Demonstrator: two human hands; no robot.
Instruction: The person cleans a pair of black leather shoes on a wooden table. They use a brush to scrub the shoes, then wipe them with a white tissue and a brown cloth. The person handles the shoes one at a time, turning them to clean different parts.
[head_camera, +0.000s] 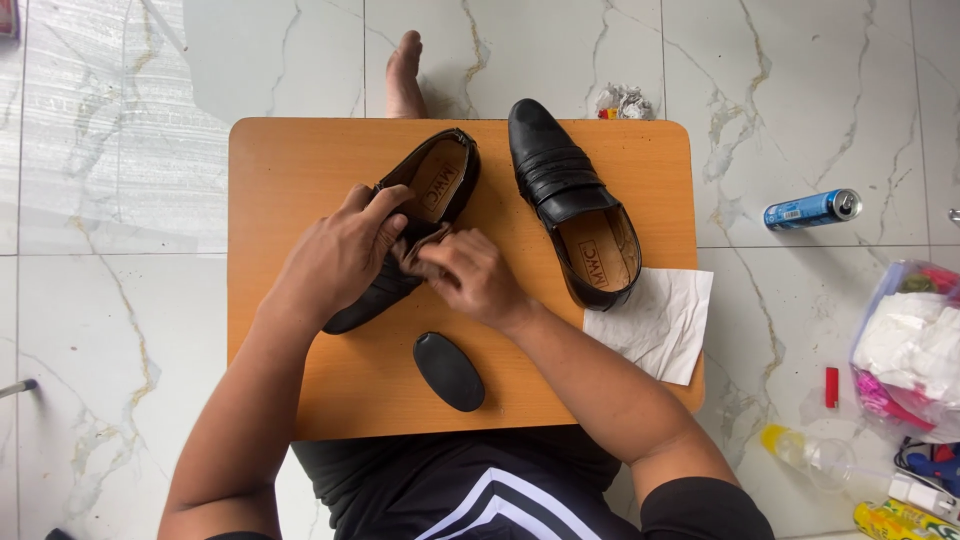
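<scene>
on the wooden board (300, 170), both hands, left hand (340, 255) and right hand (470, 275), grip a black shoe (425, 195)

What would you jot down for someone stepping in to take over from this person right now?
Left hand grips the upper of the left black shoe on the wooden board. Right hand presses a small brownish cloth against that shoe. Second black shoe lies untouched alongside, its heel on a white tissue. Black oval brush lies near the body. Done: one shoe in hand. Left: cannot tell how far the rubbing has gone.

Left hand (345, 250) and right hand (470, 275) together, fingers curled.
</scene>
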